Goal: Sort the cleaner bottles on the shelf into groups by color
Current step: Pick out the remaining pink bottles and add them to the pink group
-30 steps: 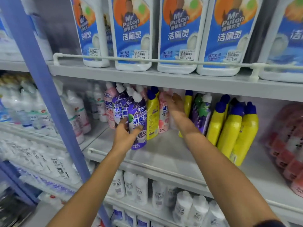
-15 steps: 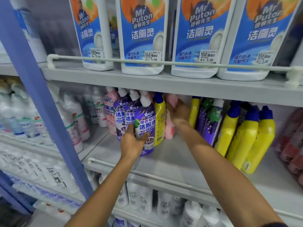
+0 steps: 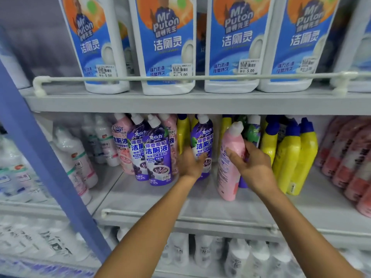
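Middle shelf point(image 3: 152, 199) is where it's all happening. The right hand point(image 3: 254, 167) has a pink bottle point(image 3: 230, 157) in a proper grip: fingers curled around the body just below the neck, thumb across the front. The bottle is leaning, white cap pointing up toward 1 o'clock, base down near the shelf floor — can't tell if it's actually touching or just off it. It sits in the open gap at the centre of the shelf.

The left hand point(image 3: 190, 163) is on a purple bottle point(image 3: 202, 145) at about 9 o'clock from the pink one. Fingers are wrapped round its lower left side, thumb pressed across the front of the label. That bottle stands roughly upright.

Further out at 9 o'clock there's a cluster of two more purple bottles point(image 3: 158, 155) in front, with pink ones point(image 3: 120, 145) tucked behind them, and a yellow bottle point(image 3: 183, 133) with a blue cap wedged between that cluster and the held purple one.

At 3 o'clock from the right hand stands a row of yellow bottles point(image 3: 297, 155), blue caps, all tilted the same way. Behind the right hand there's another purple and green labelled bottle point(image 3: 253, 131), mostly hidden.

Top shelf at 12 o'clock — big white jugs point(image 3: 234, 47) with blue labels behind a rail point(image 3: 180, 78).
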`<state>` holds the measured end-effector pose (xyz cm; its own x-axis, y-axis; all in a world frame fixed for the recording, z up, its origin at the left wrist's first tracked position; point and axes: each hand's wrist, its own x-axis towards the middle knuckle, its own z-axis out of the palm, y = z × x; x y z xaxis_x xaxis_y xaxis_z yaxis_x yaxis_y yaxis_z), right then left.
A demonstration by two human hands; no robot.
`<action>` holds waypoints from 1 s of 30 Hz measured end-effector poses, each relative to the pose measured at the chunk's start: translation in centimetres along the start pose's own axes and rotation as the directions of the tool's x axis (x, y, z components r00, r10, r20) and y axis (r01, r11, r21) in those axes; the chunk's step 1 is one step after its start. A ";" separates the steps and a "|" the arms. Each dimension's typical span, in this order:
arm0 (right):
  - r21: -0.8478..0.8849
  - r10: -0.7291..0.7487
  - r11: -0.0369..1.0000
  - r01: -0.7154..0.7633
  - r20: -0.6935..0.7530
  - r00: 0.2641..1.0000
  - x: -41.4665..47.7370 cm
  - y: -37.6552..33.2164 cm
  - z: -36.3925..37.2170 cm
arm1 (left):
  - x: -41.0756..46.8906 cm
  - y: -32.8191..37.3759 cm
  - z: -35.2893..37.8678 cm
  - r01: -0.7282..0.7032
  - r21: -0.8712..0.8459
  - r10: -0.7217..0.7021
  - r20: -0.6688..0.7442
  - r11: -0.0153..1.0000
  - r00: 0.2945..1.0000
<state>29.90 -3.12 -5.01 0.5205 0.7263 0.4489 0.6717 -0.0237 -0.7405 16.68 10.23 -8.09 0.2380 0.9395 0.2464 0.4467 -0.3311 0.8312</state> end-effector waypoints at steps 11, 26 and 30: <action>0.008 0.010 1.000 -0.010 0.011 1.000 1.5 0.5 1.2 | -1.3 -1.6 -7.9 -0.338 0.220 0.400 -0.595 0.915 0.697; -0.053 -0.022 0.998 0.024 0.032 0.999 2.3 0.5 1.9 | 0.2 -1.2 -6.1 0.078 0.330 -0.055 -0.080 0.941 0.995; -0.061 -0.029 0.998 0.032 0.039 0.999 2.1 0.4 1.7 | 0.7 0.5 -2.7 0.035 0.246 0.007 -0.167 0.969 0.986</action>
<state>30.43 -0.42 -5.21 0.4794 0.7532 0.4503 0.7185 -0.0422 -0.6943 14.74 11.02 -6.18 0.0940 0.9387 0.3316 0.6530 -0.3095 0.6912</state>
